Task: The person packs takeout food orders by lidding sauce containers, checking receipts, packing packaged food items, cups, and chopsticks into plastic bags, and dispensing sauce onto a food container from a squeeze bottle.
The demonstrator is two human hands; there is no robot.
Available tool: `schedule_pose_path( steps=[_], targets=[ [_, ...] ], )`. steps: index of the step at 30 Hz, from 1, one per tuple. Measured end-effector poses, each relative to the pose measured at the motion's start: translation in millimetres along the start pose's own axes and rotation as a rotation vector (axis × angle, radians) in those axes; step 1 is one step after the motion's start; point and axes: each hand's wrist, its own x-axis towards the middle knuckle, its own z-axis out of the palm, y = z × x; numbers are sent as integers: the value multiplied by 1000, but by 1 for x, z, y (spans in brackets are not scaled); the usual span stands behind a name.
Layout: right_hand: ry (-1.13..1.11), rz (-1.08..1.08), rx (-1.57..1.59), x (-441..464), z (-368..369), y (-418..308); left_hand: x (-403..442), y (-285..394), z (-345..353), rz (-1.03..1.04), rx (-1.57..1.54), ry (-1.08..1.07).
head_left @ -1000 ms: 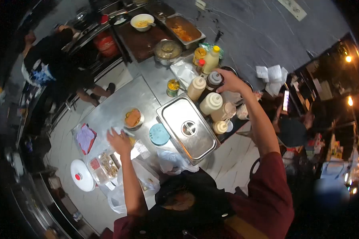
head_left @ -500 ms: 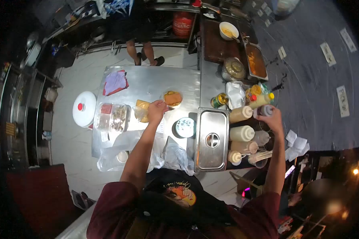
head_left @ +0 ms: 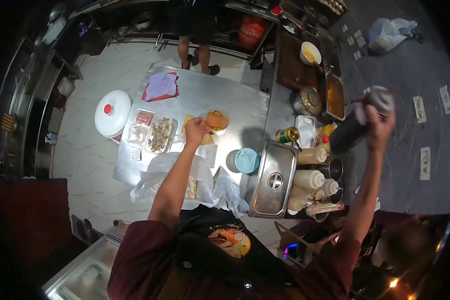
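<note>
My right hand is closed around a dark squeeze bottle, tilted and raised above the counter on the right; its grey end is blurred. My left hand has its fingers pinched together at the near-left edge of an open burger with an orange-brown top layer; what lies between the fingertips is hidden. Partly under that hand is a yellowish-brown wrapped piece. Below it on the steel table lies a printed slip. A light-blue-topped round container stands to the right.
Squeeze bottles crowd beside a lidded steel pan. A clear divided tray and a plastic bag sit on the table's left. A purple cloth lies at the far end. Beyond it stands another person.
My right hand has lifted the dark bottle from among the other bottles, up and to the right, tipping it. My left hand stays by the burger. The whole view has turned slightly.
</note>
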Motion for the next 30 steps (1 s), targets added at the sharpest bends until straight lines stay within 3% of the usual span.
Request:
schedule_pose_path(
  steps=[1,6,9,11,13,14,18,21,25,28,30],
  targets=[
    [-72,-57,-154,6,25,14,1,0,-1,-3,-38,16],
    [-552,-132,-134,-1,196,13,22,-23,-5,16,-268,48],
    [-800,-116,-149,-12,267,35,0,17,-42,91,310,-85],
    [-906,-70,-153,-20,305,68,-63,83,-77,225,206,-23],
    [-1023,-22,-186,-26,334,92,-112,123,-128,183,-25,-15],
    [-1077,-23,-204,-26,347,102,-133,141,-160,148,34,34],
    [-1379,27,-414,-23,386,119,-189,130,-285,52,137,334],
    [-1421,-206,-629,-20,408,132,-216,110,-343,-18,50,598],
    [-1443,-389,-861,-11,430,122,-233,98,-352,-71,-99,739],
    [-1578,-460,-1027,-4,447,110,-229,78,-339,-100,-120,668],
    [-1547,-527,-995,-1,451,116,-227,62,-331,-152,-88,638]
  ],
)
